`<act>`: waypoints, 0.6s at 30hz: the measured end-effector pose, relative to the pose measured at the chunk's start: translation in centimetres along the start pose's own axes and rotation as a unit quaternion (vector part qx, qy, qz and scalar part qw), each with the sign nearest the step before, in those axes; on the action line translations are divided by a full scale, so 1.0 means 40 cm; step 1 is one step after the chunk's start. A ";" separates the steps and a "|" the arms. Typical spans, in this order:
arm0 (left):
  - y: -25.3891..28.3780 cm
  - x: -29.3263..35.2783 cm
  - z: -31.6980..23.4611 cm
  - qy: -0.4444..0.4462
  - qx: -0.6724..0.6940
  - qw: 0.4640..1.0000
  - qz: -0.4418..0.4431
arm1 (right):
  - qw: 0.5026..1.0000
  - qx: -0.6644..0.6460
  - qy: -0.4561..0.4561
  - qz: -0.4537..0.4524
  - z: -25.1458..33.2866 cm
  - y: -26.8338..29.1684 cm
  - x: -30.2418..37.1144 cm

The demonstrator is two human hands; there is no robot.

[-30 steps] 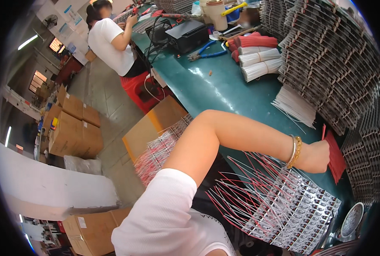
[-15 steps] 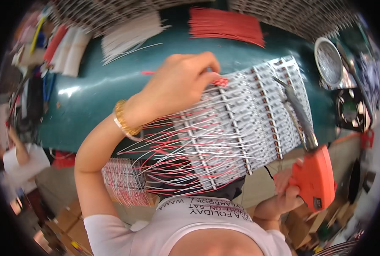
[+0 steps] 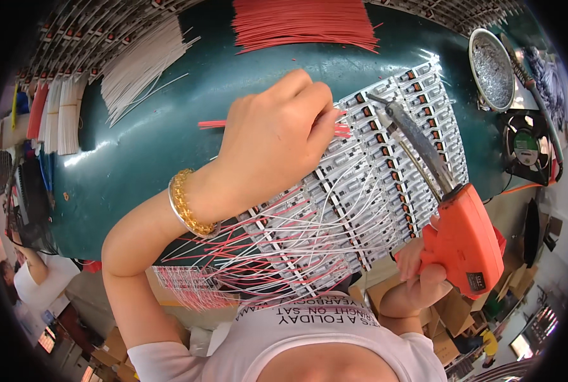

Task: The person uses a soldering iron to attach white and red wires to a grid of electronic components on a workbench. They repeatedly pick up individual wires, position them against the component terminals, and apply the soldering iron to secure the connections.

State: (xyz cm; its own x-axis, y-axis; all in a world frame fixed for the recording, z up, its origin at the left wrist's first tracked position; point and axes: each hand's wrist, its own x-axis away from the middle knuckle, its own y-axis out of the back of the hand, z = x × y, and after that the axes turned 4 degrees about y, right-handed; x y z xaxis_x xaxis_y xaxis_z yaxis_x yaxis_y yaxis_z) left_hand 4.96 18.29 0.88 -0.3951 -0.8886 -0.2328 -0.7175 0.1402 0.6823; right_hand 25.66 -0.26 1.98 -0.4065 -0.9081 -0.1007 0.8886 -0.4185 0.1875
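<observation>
My left hand [image 3: 277,137] is closed around a small bunch of red wires [image 3: 212,124], whose ends stick out on both sides of the fist. It hovers at the far left edge of a panel of small circuit boards [image 3: 386,184]. Loose red and white wires [image 3: 258,245] trail from the panel's left part toward my body. My right hand [image 3: 424,274] grips the orange handle of a soldering gun [image 3: 463,239] at the near right. Its dark tip [image 3: 386,104] reaches over the panel's far part, a short way right of my left fingers.
Piles of red wires [image 3: 303,25] and white wires [image 3: 140,70] lie at the back. A metal bowl of silvery scraps [image 3: 491,70] and a small fan [image 3: 526,148] stand at the right. Tied wire bundles [image 3: 67,121] lie at the left; another person's white sleeve [image 3: 48,280] shows beyond.
The soldering gun's tip has moved left across the panel, closer to my left hand. My left hand keeps the red wires near the panel's far edge. The whole view has shifted somewhat.
</observation>
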 end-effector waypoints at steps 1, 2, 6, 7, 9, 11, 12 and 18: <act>-0.002 0.000 0.002 -0.001 -0.001 1.000 0.003 | 1.000 -0.004 -0.024 0.019 0.018 -0.004 -0.006; -0.001 0.000 0.003 -0.002 -0.003 1.000 0.006 | 0.999 -0.004 -0.040 0.028 0.022 -0.004 -0.008; -0.003 -0.007 0.006 -0.002 0.011 1.000 0.011 | 0.997 -0.007 -0.076 0.018 0.017 0.011 -0.001; -0.005 -0.007 0.008 -0.002 0.012 1.000 0.009 | 0.996 -0.020 -0.082 0.006 0.000 0.022 0.004; -0.008 -0.007 0.012 -0.002 0.016 1.000 0.004 | 0.995 -0.030 -0.097 -0.003 -0.006 0.031 0.010; -0.008 -0.010 0.008 -0.001 0.014 1.000 0.011 | 0.994 -0.026 -0.109 0.001 0.015 0.011 -0.002; -0.009 -0.011 0.007 -0.001 0.013 1.000 0.014 | 0.993 -0.021 -0.113 0.003 0.024 0.002 -0.007; -0.009 -0.007 0.007 -0.002 0.014 1.000 0.002 | 0.997 0.053 -0.059 0.008 -0.003 0.018 0.010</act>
State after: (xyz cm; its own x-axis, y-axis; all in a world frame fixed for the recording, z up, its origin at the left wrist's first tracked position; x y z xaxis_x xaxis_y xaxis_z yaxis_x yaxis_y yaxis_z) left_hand 5.17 18.63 0.49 -0.4008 -0.8863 -0.2321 -0.7308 0.1564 0.6645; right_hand 26.16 -0.94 1.96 -0.4195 -0.9076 0.0186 0.8708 -0.3965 0.2906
